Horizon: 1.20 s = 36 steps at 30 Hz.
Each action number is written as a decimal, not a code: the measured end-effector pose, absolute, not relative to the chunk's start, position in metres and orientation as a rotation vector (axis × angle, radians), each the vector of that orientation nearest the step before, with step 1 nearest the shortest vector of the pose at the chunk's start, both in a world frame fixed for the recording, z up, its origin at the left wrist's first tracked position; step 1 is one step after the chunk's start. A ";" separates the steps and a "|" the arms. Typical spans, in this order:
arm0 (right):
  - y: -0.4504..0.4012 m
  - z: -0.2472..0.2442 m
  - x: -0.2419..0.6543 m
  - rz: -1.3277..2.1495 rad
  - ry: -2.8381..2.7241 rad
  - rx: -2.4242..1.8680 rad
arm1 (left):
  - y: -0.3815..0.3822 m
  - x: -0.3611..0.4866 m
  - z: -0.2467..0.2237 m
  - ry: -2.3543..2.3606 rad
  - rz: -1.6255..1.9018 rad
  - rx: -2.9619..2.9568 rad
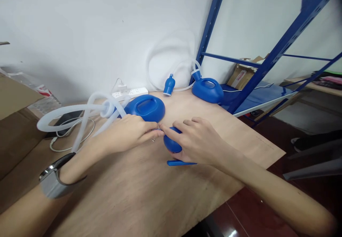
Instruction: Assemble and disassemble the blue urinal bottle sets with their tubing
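Note:
My right hand is wrapped over a blue rounded plastic part above the table, its index finger reaching toward my left fingertips. My left hand is closed, thumb and index finger pinched at the left edge of that part; what they pinch is too small to make out. Under my right hand lies a flat blue plastic piece, partly covered. Just behind my left hand rests a blue jug-like bottle with a handle, and a coiled translucent hose beside it.
A second blue bottle with a hose stands at the back right, near a small blue fitting. A white power strip lies along the wall. Cardboard is at left; a blue metal rack borders the brown tabletop.

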State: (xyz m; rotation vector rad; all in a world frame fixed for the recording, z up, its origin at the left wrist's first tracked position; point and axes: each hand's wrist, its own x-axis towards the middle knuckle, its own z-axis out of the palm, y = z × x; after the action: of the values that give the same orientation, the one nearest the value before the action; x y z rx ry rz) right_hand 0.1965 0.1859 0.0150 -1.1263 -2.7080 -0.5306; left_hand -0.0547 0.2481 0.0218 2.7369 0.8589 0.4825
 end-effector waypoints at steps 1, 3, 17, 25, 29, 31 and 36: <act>0.185 0.014 0.197 -0.575 -2.697 -1.104 | 0.248 -0.055 0.025 0.859 0.453 2.669; 0.182 0.013 0.196 -0.632 -2.668 -1.086 | 0.248 -0.053 0.030 0.841 0.410 2.551; 0.204 0.044 0.257 0.313 -2.352 -1.537 | 0.277 -0.088 0.018 0.829 0.813 3.149; 0.229 0.015 0.217 1.414 -1.383 -1.117 | 0.265 -0.045 -0.014 0.712 0.807 3.289; 0.241 -0.022 0.193 1.674 -0.716 -0.949 | 0.247 -0.048 -0.017 0.858 1.017 2.938; 0.241 -0.034 0.181 1.721 -0.535 -0.856 | 0.232 -0.050 -0.018 1.008 1.035 2.608; 0.221 -0.047 0.150 1.773 -0.474 -0.677 | 0.199 -0.055 -0.034 1.142 1.156 2.141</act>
State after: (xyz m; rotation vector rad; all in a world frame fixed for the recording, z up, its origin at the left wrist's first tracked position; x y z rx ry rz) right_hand 0.1496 0.2210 -0.0465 -0.6774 -0.4741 1.7734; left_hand -0.0549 0.1993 -0.0338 2.1406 1.1416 1.1557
